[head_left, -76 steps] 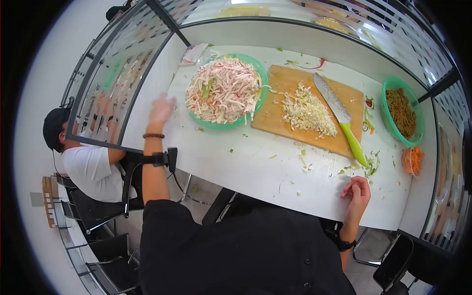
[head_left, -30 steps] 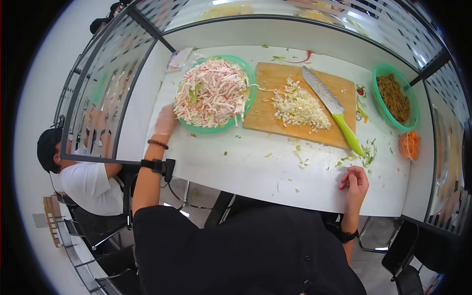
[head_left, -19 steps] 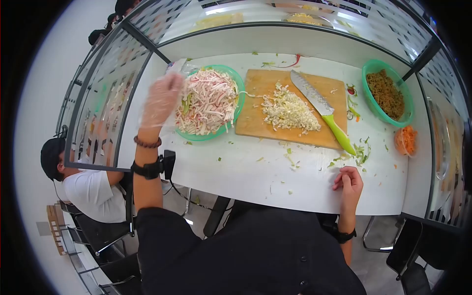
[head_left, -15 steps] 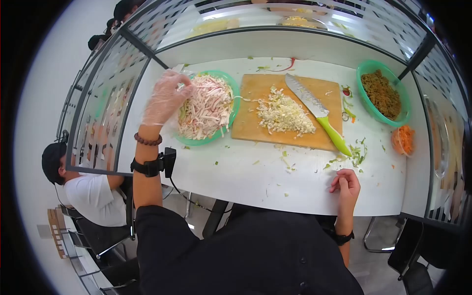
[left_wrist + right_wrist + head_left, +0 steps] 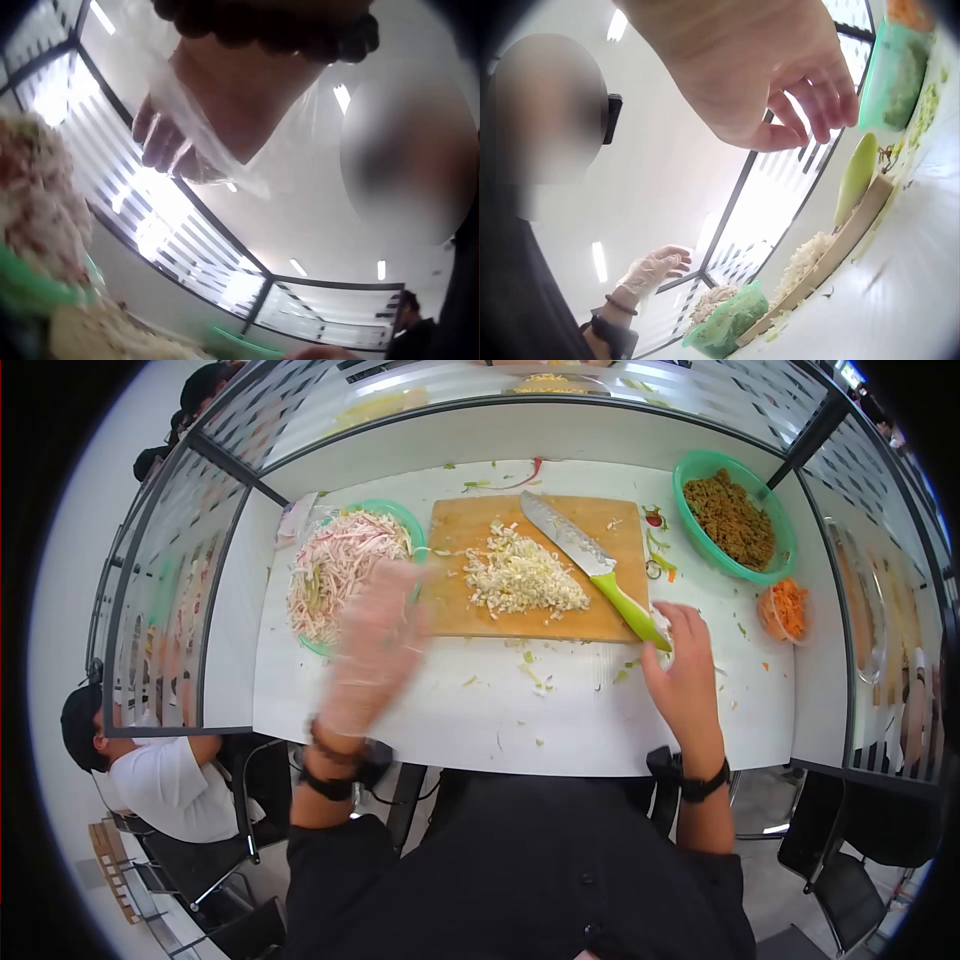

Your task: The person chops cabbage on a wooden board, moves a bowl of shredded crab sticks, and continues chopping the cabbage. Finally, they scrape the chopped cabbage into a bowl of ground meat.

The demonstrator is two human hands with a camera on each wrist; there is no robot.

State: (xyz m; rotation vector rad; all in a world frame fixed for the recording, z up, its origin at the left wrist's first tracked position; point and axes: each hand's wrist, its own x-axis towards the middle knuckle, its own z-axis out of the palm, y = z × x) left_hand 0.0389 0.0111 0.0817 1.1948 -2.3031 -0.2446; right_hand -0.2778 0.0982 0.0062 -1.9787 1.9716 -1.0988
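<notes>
My left hand [image 5: 378,645], in a clear plastic glove and blurred, hangs in the air at the near right side of a green bowl [image 5: 412,528] heaped with pale pink shreds [image 5: 335,565]. Its fingers are loosely extended and hold nothing visible. Bare, my right hand [image 5: 688,675] hovers by the green handle [image 5: 625,607] of a large knife, thumb and fingers apart; the right wrist view shows a gap between hand [image 5: 780,82] and handle [image 5: 856,176]. The blade [image 5: 565,532] lies on a wooden board [image 5: 460,615], to the right of chopped white pieces [image 5: 525,575].
At the back right stands a green bowl [image 5: 690,472] of brown crumbly food, with a small container of orange shreds [image 5: 783,610] before it. Green scraps [image 5: 655,545] litter the white table [image 5: 480,730]. Low partitions [image 5: 520,430] surround it, and a person in white [image 5: 170,790] sits at left.
My left hand has moved right and nearer my body from the bowl's left side. My right hand has risen from the table's front edge toward the knife handle, its fingers spreading.
</notes>
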